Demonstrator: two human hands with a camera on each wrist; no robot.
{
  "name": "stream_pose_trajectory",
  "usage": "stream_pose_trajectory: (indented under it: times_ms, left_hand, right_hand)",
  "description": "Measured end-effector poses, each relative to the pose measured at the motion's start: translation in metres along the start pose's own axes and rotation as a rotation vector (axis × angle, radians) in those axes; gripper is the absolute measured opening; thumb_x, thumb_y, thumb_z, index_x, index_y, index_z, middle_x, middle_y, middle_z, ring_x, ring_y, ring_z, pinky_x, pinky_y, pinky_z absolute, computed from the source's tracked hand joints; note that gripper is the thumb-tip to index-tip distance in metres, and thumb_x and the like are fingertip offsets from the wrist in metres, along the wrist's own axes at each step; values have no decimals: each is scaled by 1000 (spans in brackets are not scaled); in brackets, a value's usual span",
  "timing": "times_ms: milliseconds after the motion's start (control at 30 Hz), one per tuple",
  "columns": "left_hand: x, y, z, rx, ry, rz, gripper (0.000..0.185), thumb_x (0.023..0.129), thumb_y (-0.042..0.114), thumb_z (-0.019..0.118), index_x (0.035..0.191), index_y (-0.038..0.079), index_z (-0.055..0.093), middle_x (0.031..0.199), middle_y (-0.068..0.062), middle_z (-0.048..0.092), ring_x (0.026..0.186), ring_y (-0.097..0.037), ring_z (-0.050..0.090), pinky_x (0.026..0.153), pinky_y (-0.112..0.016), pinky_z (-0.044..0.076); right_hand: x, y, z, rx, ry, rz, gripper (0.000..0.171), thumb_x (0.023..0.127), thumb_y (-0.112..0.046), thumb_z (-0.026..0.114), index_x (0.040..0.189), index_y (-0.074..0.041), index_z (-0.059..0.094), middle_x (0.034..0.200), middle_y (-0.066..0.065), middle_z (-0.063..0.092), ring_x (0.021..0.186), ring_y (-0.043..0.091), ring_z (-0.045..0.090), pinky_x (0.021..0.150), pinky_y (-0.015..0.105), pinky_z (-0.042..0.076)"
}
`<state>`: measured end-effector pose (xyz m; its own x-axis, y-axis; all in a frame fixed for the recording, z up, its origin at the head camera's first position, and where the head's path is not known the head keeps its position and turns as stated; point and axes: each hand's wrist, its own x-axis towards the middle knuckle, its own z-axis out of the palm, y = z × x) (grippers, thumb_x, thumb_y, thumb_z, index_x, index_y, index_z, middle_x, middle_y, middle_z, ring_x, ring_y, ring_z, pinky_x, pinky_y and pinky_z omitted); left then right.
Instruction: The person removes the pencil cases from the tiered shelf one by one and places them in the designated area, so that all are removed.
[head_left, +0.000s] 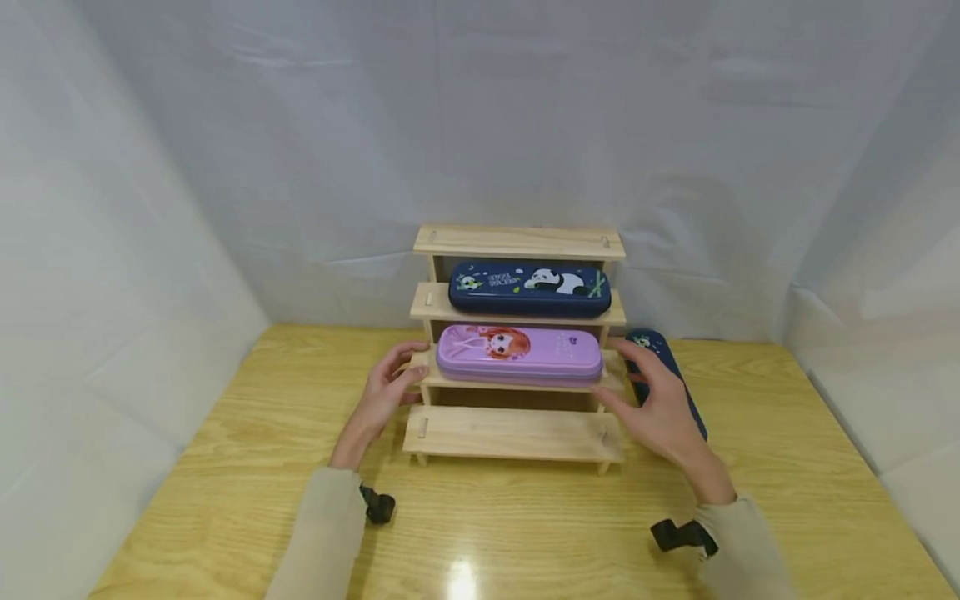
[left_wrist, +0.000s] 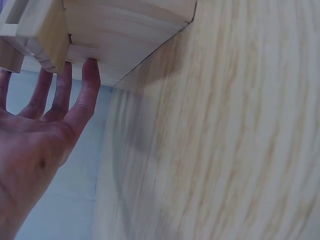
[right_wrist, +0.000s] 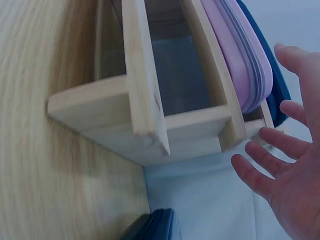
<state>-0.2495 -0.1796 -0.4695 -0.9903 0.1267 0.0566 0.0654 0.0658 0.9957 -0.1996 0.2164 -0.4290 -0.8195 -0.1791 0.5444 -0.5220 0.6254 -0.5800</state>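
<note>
A pale wooden tiered rack (head_left: 513,433) stands on the table. On one of its middle tiers lies a pink-purple pencil case (head_left: 558,354) with a cartoon girl; the tier above bears a dark blue panda pencil case (head_left: 495,287). My left hand (head_left: 384,392) is at the rack's left end, its fingers fairly straight and its fingertips against the wooden side (left_wrist: 120,35). At the right end, my right hand (head_left: 660,408) is spread beside the pink case's tier. Its fingers (right_wrist: 265,160) are apart with nothing between them, close to the rack; contact cannot be made out.
Another dark blue pencil case (head_left: 686,396) lies on the table right of the rack, partly behind my right hand. The wood-grain table (head_left: 247,500) extends around the rack. White sheeting (head_left: 337,167) hangs behind and on both sides.
</note>
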Motion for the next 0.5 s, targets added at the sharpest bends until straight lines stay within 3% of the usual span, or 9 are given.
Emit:
stream_pose_trajectory:
  times_ms: [100,333,500]
  left_hand:
    - [0,-1,0,1,3,-2,40,102,18,61,141,12,54,142,-14,50,96,-9,64,79,-39,61]
    - [0,-1,1,-4,5,-1,39,102,18,61,140,12,54,138,-13,51,95,-9,63,78,-37,61]
    - [-1,0,0,-5,0,10,39,102,17,61,140,12,54,136,-14,52,94,-9,64,77,-37,61]
  right_hand:
    - [5,-3,5,3,-1,-19,67,82,-15,86,142,-9,57,141,12,61,122,31,60,88,49,56]
    - [12,-9,12,18,4,-22,66,82,-18,85,141,-8,58,147,16,57,132,37,55,104,61,48]
    - [17,-14,16,9,-18,-2,68,82,-21,85,143,-9,56,147,17,56,132,39,55,108,61,44]
